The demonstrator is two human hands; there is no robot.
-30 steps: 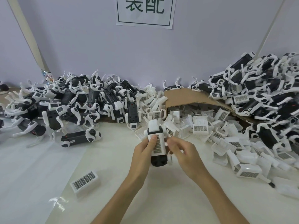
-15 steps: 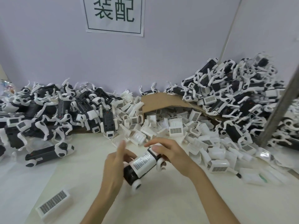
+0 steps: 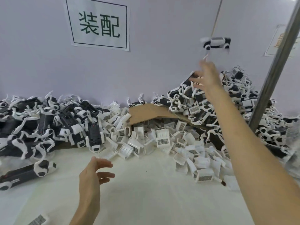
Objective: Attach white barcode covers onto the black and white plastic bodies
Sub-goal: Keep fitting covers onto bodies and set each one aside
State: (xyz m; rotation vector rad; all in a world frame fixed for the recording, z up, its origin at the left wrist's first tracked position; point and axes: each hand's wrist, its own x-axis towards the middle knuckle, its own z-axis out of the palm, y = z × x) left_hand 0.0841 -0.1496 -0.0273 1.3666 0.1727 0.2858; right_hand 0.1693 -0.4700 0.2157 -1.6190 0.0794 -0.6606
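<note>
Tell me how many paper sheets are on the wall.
2: a large sign with characters at upper left; a smaller sheet at far right, partly behind the metal pole.

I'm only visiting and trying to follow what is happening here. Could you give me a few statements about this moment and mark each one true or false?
1. The right hand grips a plastic body. False: it is held high with its fingers spread, and a blurred black and white body is in the air above it.
2. The left hand holds nothing. True.
3. A piece of cardboard lies over part of the heap of white barcode covers. True.
4. The wall is bare. False: a sign with large printed characters hangs on it.
</note>
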